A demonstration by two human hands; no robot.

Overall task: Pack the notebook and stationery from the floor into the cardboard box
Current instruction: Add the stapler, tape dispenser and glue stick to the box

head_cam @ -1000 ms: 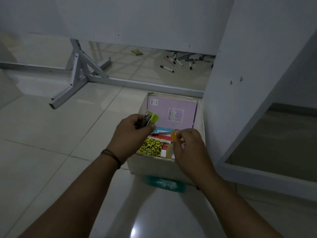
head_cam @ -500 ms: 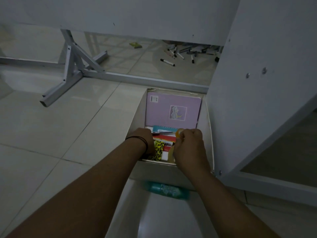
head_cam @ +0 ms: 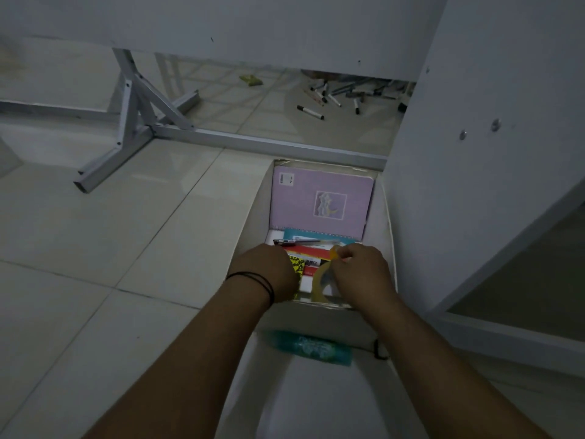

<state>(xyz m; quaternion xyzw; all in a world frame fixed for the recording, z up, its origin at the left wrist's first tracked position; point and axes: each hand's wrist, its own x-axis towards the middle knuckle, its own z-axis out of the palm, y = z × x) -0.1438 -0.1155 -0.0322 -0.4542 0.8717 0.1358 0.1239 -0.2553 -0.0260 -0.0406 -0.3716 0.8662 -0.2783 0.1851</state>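
A dim room with a pale tiled floor (head_cam: 95,236) spreads out below a white board. At the far left a grey metal frame leg (head_cam: 133,122) stands on the tiles, and further back towards the right a scatter of marker pens (head_cam: 342,96) lies beneath the board.

Right of the floor's middle sits the open cardboard box (head_cam: 250,223), pushed up against a white panel (head_cam: 474,153) on its right. Inside it, at the far end, a lilac notebook (head_cam: 319,198) leans upright; in front of it lie a teal spiral-bound pad (head_cam: 316,237) and a dark pen (head_cam: 297,241), then red-and-white stationery.

The left hand (head_cam: 269,270), with a black band on the wrist, reaches into the near left part of the box, its fingers curled down over a yellow-and-black patterned item (head_cam: 296,264); whether they grip anything cannot be told. Just beside it, the right hand (head_cam: 361,274) is inside the near right part of the box, its fingers (head_cam: 343,253) pinched closed on a yellowish roll of tape (head_cam: 323,280) that stands on edge.

In front of the box, on its near flap, lies a blurred teal object (head_cam: 310,346).
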